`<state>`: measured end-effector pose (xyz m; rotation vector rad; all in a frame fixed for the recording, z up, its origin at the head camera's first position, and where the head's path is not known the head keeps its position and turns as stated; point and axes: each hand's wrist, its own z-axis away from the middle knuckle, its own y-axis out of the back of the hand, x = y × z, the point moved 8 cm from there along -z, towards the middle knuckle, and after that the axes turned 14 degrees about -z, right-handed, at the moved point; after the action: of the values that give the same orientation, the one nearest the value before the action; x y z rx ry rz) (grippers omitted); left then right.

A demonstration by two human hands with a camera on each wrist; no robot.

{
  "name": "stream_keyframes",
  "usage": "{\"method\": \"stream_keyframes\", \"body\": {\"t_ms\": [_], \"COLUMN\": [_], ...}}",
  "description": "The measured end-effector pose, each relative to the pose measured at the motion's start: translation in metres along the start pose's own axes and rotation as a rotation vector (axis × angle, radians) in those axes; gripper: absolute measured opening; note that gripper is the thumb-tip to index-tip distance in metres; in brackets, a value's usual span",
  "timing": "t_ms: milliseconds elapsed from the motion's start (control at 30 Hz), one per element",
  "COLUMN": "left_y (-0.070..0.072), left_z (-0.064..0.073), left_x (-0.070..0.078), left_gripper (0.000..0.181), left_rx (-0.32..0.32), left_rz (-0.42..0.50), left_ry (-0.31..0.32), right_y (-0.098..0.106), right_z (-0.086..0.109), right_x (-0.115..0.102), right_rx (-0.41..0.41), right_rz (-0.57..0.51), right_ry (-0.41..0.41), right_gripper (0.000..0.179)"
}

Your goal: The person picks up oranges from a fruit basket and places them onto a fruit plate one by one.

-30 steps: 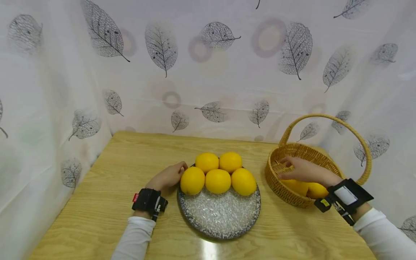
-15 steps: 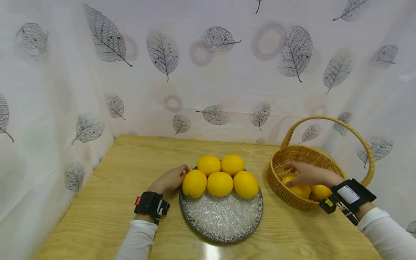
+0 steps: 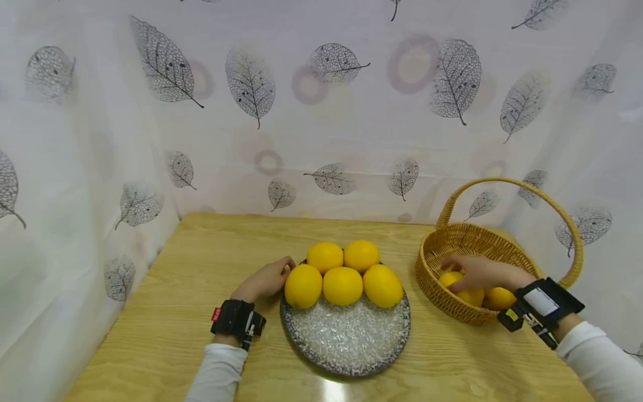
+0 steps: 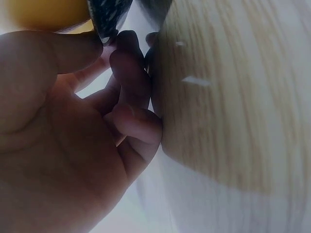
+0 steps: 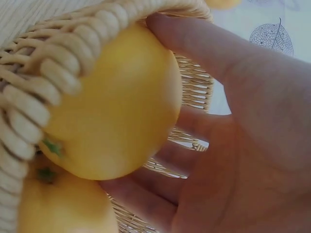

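Observation:
My left hand (image 3: 265, 280) holds the rim of a round speckled grey plate (image 3: 346, 343). In the left wrist view its thumb lies against the plate's dark edge (image 4: 108, 22), with curled fingers below, near the wood. Several lemons (image 3: 342, 286) sit in two rows on the plate's far half. Inside a wicker basket (image 3: 437, 298) at the right, my right hand (image 3: 484, 272) grips a lemon (image 5: 114, 104). Its thumb is at the top of the fruit, the other fingers reaching behind it. A second lemon (image 5: 68, 204) with a green stem end lies beside it, touching or nearly so.
The basket's tall handle (image 3: 542, 195) arches over the right forearm. Everything stands on a light wooden table (image 3: 241, 237). A pale curtain with leaf prints (image 3: 331, 128) hangs behind and at the sides.
My right hand has lowered into the basket and its fingers have closed round a lemon. The left hand stays at the plate's rim. The whole head view has shifted slightly.

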<state>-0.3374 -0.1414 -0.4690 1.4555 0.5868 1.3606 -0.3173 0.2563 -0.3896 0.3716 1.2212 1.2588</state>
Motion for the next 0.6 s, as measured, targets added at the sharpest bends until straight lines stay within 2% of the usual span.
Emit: {"method": "stream_keyframes", "body": {"t_ms": [267,433,600], "left_y": [0.0007,-0.0006,0.0002], "left_z": [-0.0011,0.001,0.0027], "left_x": [0.0014,0.0023,0.0037], "left_gripper": [0.022,0.022,0.023], "left_rx": [0.006,0.012,0.02], "left_rz": [-0.002,-0.001,0.001], "left_ry": [0.001,0.01,0.007], "right_y": [-0.0014,-0.0021,-0.0019], "right_z": [0.0011,0.0042,0.0048], "right_x": [0.0055,0.0087,0.008], "right_rx": [0.026,0.039,0.07], "right_rz": [-0.01,0.032,0.054], "right_ry": [-0.024,-0.041,-0.038], "right_gripper": [0.063,0.072,0.07]}}
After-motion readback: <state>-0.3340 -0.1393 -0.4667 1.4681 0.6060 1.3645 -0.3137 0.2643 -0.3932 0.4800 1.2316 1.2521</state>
